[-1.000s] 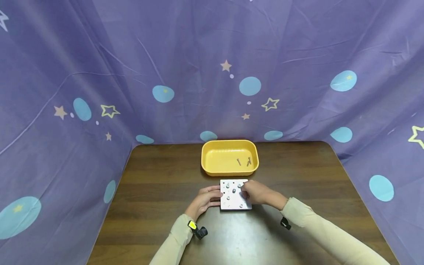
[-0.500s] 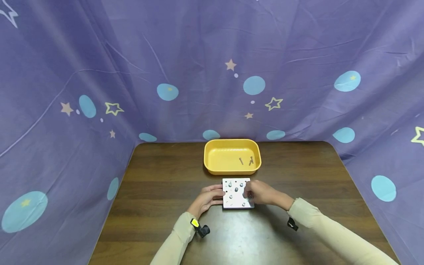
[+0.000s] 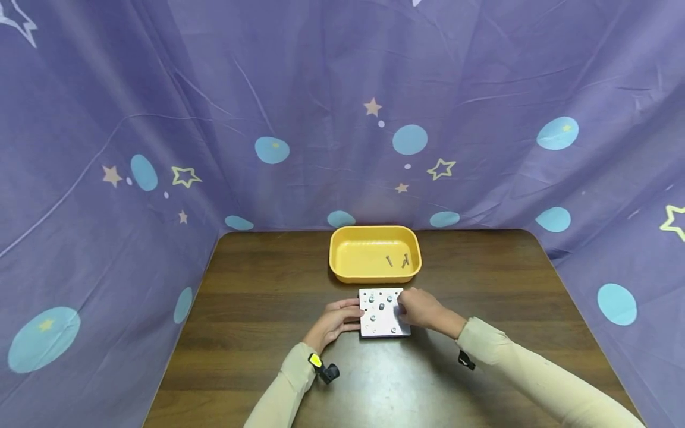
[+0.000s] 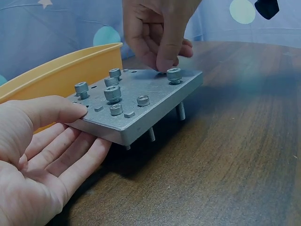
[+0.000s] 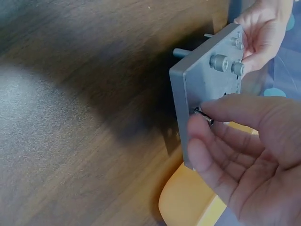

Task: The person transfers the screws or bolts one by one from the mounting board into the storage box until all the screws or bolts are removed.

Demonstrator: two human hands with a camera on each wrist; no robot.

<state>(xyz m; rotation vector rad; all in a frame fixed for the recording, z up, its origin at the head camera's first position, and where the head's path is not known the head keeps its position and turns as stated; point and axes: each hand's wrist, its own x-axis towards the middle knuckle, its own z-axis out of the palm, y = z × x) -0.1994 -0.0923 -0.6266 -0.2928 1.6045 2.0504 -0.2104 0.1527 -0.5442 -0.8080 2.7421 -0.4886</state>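
A square metal plate is held above the table, with several socket-head screws standing in it; threaded ends stick out below in the left wrist view. My left hand grips its left edge, thumb on top and fingers underneath. My right hand is over the plate's right part, and in the right wrist view its thumb and index finger pinch a small screw against the plate face. The left wrist view hides that screw behind the fingertips.
Behind the plate a yellow tray stands on the brown wooden table; several loose screws lie in its right half. A purple patterned curtain hangs along the table's back and sides.
My right hand has shifted slightly over the plate's right part, its fingertips still at the plate. My left hand keeps its grip. The whole head view has shifted slightly.
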